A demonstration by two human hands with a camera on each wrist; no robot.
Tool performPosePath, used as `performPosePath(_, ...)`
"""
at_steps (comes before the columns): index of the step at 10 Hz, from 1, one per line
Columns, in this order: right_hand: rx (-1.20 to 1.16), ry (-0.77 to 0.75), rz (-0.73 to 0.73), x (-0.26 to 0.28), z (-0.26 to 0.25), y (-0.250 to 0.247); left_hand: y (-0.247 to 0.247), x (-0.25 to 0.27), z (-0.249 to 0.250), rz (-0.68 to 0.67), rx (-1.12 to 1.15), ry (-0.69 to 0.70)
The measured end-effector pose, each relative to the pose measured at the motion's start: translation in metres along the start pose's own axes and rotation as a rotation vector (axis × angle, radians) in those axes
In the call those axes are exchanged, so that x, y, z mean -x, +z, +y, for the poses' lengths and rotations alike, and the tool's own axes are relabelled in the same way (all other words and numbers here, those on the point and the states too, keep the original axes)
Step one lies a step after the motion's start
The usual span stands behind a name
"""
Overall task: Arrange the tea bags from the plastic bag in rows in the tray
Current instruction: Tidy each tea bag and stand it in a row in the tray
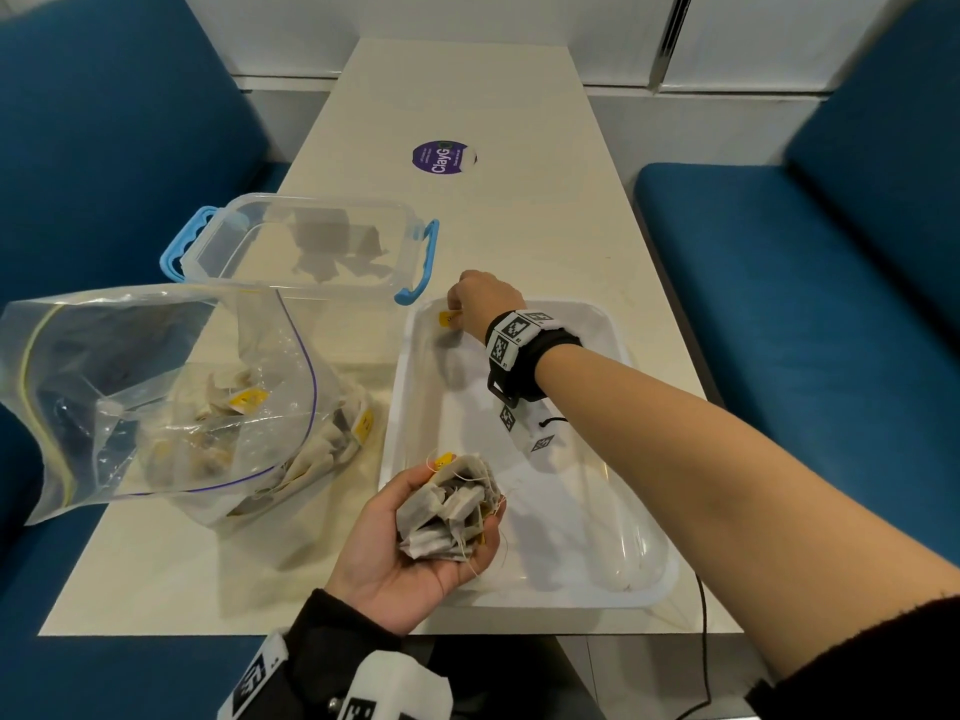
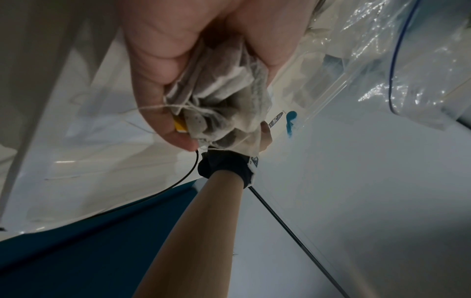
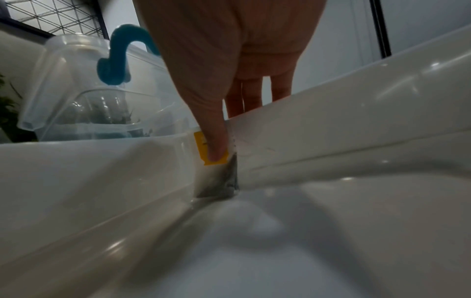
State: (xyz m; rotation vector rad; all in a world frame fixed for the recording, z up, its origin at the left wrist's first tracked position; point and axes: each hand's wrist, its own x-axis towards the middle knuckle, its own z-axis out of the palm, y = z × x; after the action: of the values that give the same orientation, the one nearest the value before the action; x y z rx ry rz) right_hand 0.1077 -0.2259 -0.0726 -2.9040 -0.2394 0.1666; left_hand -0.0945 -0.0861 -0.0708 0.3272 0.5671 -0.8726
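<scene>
Two hands working: right hand (image 1: 480, 298) pinching tea bag (image 3: 218, 179) at tray's (image 1: 644, 569) eleven-o'clock corner, left hand (image 1: 410, 543) clutching bunch of tea bags (image 1: 449, 506); clear container (image 1: 306, 246), plastic bag (image 1: 156, 397) lying at ten o'clock.

**Plastic, paper and matt tabletop**

The tray (image 1: 644, 579) is glossy white plastic. The tea bags (image 1: 447, 511) are thin, rough, fibrous paper with cotton strings. At lower left, the plastic bag (image 1: 156, 387) is clear, crinkled film. The container (image 1: 306, 241) is clear hard plastic. The table (image 1: 457, 96) looks smooth and matt.

Right hand (image 1: 480, 298) hides most of tea bag (image 3: 219, 181).
</scene>
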Motion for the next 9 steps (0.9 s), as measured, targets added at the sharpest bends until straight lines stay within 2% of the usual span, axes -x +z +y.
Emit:
performPosePath(2,0.005,0.052,-0.013,0.0025,0.0049,-0.0034,-0.0012,-0.0013,-0.0009,-0.004,0.018,0.001)
performPosePath(5,-0.132,-0.011,0.029,0.0030,0.0071,-0.0009,0.0009,-0.0026,-0.0017,0.001,0.008,-0.004)
performPosePath(6,-0.109,-0.023,0.036,0.0013,0.0069,-0.0013,0.0021,-0.0015,-0.0023,-0.007,0.008,-0.005)
performPosePath(7,-0.072,-0.029,0.078,0.0023,0.0072,0.0015,0.0016,-0.0013,-0.0026,-0.004,0.014,-0.001)
performPosePath(8,0.026,-0.108,0.173,0.0053,0.0074,0.0036,-0.0001,-0.0027,-0.0026,0.001,0.016,0.000)
performPosePath(9,-0.029,-0.169,0.051,0.0078,0.0052,0.0008,-0.0013,-0.0040,-0.0029,0.005,0.028,0.005)
